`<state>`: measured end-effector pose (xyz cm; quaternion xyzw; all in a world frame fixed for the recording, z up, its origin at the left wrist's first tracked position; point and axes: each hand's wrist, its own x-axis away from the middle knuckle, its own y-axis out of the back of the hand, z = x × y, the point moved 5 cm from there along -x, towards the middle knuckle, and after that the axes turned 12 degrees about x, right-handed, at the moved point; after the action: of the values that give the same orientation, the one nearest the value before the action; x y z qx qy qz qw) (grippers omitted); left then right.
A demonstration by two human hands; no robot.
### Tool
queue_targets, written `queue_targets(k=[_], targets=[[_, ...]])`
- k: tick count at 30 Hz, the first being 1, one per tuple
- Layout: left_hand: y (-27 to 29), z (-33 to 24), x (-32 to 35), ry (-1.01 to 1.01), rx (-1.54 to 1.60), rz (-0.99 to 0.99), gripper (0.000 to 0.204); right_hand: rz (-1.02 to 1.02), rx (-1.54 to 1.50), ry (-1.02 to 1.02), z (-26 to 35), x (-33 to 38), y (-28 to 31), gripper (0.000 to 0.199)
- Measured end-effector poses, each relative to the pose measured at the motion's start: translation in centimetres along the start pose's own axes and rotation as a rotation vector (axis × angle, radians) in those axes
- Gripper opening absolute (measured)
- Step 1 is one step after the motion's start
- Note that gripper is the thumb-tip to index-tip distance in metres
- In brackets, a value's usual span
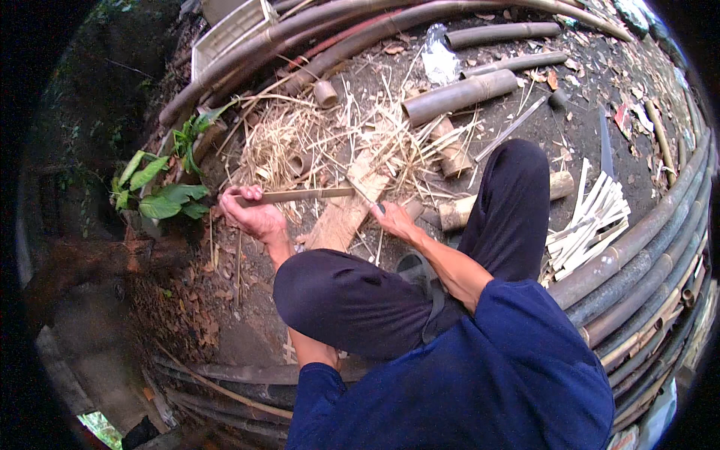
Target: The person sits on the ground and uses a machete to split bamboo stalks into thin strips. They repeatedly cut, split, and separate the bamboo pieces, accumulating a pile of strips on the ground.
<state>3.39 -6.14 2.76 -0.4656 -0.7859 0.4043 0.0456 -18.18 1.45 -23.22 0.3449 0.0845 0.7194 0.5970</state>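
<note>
A flat bamboo strip (307, 194) lies crosswise in front of me, its left end held in the curled fingers of my left hand (256, 216). My right hand (395, 222) is closed round the dark handle of a knife. The thin knife blade (361, 193) slants up and left, meeting the strip's right end or passing very close to it. Beneath them is a worn wooden board (335, 227), sloping from near my left knee toward the shavings. Most of the knife handle is hidden in my fist.
Bamboo shavings (274, 142) are heaped beyond the board. Cut bamboo tubes (461, 96) and a short log (459, 214) lie ahead and right. Split strips (592, 221) and a saw blade (604, 139) are at right. Long poles (637, 259) curve around me; a leafy plant (161, 191) stands left.
</note>
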Motion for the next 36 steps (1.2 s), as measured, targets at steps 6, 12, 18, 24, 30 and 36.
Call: queue_targets(k=[6,12,18,24,30,36], targets=[[1.9,0.2,0.1,0.042,0.143,-0.17,0.024,0.074,-0.252,0.176,11.2,5.6,2.3,0.049],[0.8,0.9,2.0,0.007,0.154,-0.018,0.025,-0.004,-0.243,0.143,10.7,3.4,2.1,0.053],[1.2,-1.3,1.5,-0.029,0.175,-0.089,0.028,0.209,-0.122,0.059,11.7,5.1,1.3,0.053],[0.4,0.8,0.5,-0.038,0.029,0.013,0.034,0.007,-0.007,-0.066,-1.3,-0.1,-0.6,0.056],[0.3,-1.2,0.4,-0.19,-0.241,-0.064,0.027,0.009,-0.115,0.075,5.6,3.6,1.7,0.047],[-1.2,-0.9,2.8,-0.143,-0.392,-0.184,0.034,-0.012,-0.17,0.441,15.8,6.7,2.6,0.037]])
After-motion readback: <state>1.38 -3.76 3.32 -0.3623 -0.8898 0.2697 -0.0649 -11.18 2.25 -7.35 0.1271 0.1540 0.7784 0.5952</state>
